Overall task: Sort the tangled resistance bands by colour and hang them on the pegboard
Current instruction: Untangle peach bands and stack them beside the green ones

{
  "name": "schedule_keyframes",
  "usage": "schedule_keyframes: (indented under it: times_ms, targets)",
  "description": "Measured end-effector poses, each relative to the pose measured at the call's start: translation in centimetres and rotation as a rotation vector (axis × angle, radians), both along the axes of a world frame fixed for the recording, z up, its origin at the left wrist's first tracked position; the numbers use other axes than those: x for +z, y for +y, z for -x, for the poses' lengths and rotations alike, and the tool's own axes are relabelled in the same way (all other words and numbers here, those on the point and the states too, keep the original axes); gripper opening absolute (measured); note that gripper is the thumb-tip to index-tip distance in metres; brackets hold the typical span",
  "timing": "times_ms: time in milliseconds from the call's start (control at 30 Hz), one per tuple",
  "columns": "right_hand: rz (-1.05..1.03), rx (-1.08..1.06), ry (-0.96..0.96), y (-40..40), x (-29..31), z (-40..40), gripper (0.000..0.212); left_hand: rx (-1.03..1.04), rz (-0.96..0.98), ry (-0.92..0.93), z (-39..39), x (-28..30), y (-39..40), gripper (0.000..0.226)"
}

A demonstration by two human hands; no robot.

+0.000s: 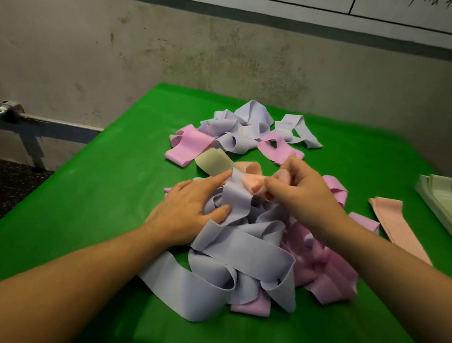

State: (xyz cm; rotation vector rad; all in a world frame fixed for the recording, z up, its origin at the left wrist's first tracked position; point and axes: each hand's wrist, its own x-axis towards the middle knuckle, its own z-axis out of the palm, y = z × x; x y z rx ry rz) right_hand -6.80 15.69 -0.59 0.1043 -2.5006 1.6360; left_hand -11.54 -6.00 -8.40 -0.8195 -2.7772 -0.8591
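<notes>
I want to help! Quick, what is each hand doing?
Left hand: open, fingers flat on the blue band.
Right hand: closed, pinching the peach band.

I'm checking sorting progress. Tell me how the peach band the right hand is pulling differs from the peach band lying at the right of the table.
The peach band in the right hand is bunched and caught in the blue bands of the tangle; the peach band at the right lies flat and straight, apart from the pile. The first is pinched by the right hand, while the left hand rests on the tangle; the second is untouched. Both share the same peach colour.
</notes>
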Motion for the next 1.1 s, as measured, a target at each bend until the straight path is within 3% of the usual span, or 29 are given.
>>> schedule_keyframes:
  times_ms: [133, 300, 400, 467, 533, 633, 800, 933, 1100]
  targets:
    - [0.092, -0.227, -0.119, 1.1, 0.5, -0.9, 0.015, -0.004, 0.022, 0.026, 0.1, -0.1, 0.0, 0.064]
    - [0.129, -0.293, -0.273, 2.2, 0.5, -1.9, 0.032, 0.001, 0.072, 0.114, 0.0, -0.1, -0.1, 0.055]
    - [0.052, -0.265, -0.347, 2.8, 0.4, -3.3, 0.04, -0.001, 0.078, -0.027, 0.4, 1.1, -0.1, 0.072]
    - [0.045, -0.185, -0.369, 3.0, 0.5, -4.3, 0.028, 0.012, -0.007, -0.188, 0.6, 2.5, 0.1, 0.066]
    - [0.059, -0.126, -0.343, 3.0, 1.1, -5.4, 0.01, 0.02, -0.164, -0.238, 0.5, 4.1, 0.5, 0.044]
    - [0.206, -0.124, -0.301, 3.0, 2.2, -6.8, 0.018, 0.016, -0.367, -0.178, -0.8, 6.8, 1.4, 0.03]
    - [0.32, -0.183, -0.155, 2.1, 4.1, -8.8, 0.016, -0.177, -0.38, -0.168, -6.6, 10.2, 4.2, 0.037]
    - [0.32, -0.175, -0.088, 1.7, 6.3, -10.8, 0.022, -0.281, -0.49, -0.308, -11.0, 10.8, 6.8, 0.053]
    - [0.174, -0.076, 0.061, 1.4, 8.7, -14.1, 0.006, -0.147, -0.72, -0.278, -14.0, 12.5, 8.1, 0.023]
